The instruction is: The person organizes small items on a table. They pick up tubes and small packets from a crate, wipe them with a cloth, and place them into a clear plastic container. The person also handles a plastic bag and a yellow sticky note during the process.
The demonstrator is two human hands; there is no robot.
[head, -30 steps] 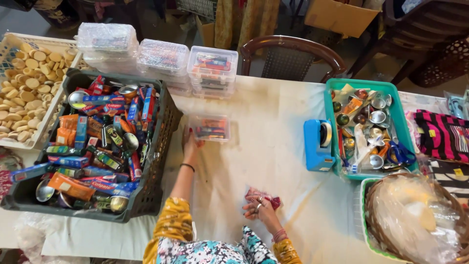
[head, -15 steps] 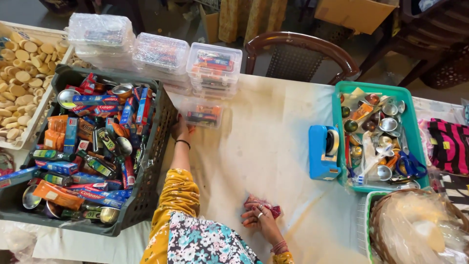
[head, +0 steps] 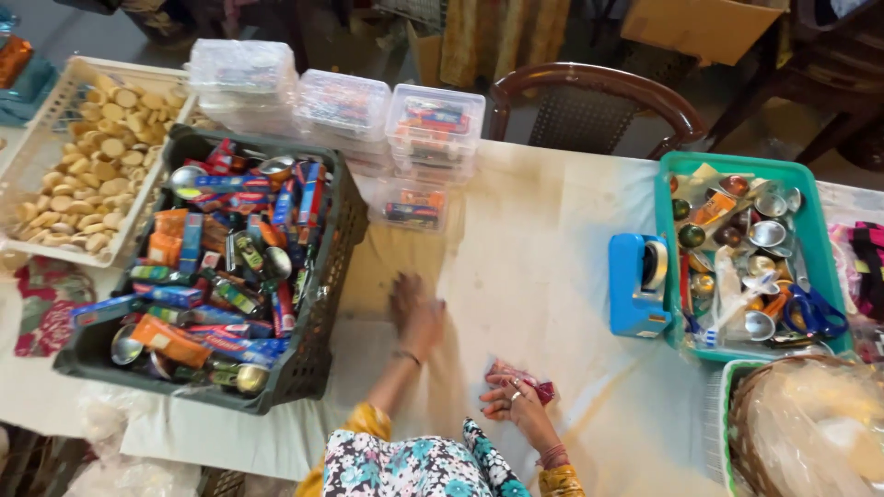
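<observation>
My left hand (head: 419, 313) lies blurred on the white tablecloth with nothing in it, fingers apart, well short of a small clear lidded box (head: 412, 204) filled with colourful packets. That box stands alone in front of stacks of similar clear boxes (head: 435, 129). My right hand (head: 514, 402) rests near the table's front edge, its fingers closed on a small red packet (head: 541, 391). A flowered sleeve with yellow cuffs covers both arms.
A dark crate (head: 322, 304) of packets and small metal bowls stands to the left, and a white basket (head: 37, 147) of round biscuits beyond it. On the right are a blue tape dispenser (head: 640, 281), a teal tray (head: 665, 230) of bowls and scissors, and a plastic-wrapped wicker basket (head: 810, 433). A wooden chair (head: 599, 92) stands behind.
My left hand was at the small clear box a second ago, left it near the stacks, and has drawn back toward me. My right hand has stayed put with the red packet.
</observation>
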